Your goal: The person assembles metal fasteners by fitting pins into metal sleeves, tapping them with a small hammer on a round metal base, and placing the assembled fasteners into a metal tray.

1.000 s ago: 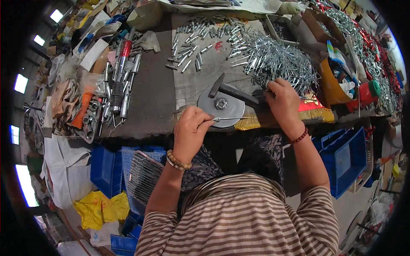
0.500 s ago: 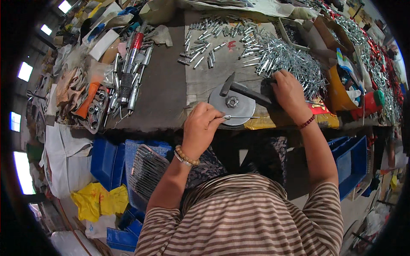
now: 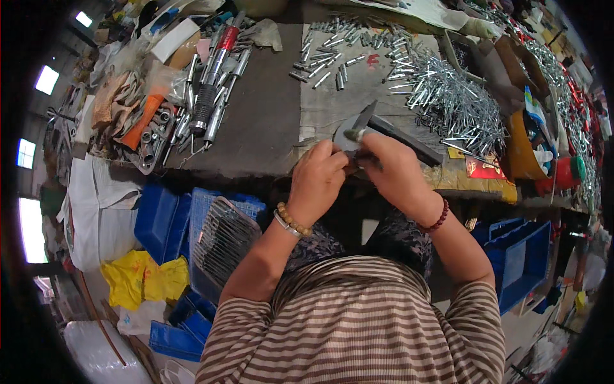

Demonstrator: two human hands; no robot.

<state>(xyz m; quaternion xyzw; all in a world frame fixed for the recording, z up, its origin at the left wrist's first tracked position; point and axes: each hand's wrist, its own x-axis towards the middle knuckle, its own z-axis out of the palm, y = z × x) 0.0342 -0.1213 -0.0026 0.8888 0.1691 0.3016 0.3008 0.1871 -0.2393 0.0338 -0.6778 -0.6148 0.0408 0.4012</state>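
My left hand [image 3: 318,174] is closed in a pinch at the bench's front edge; its fingertips meet those of my right hand. The thin metal rod it held half a second ago is hidden between the hands. My right hand [image 3: 398,171] is bent inward over the same spot, its fingers partly smeared by motion, so I cannot make out what they hold. Just beyond both hands, a hammer [image 3: 409,140] lies with its head over a round grey metal disc [image 3: 341,138]. The disc is largely covered by my right hand and the hammer.
A heap of thin metal rods [image 3: 457,99] lies at the right, short metal sleeves [image 3: 323,61] behind. Metal tubes and a black-and-red tool [image 3: 206,96] lie at the left beside an orange-handled object [image 3: 142,121]. Blue bins [image 3: 521,259] stand below the bench.
My right hand has come from the hammer handle's far end, left and toward me, to meet my left hand. The rod has gone out of sight. The whole view has shifted slightly.
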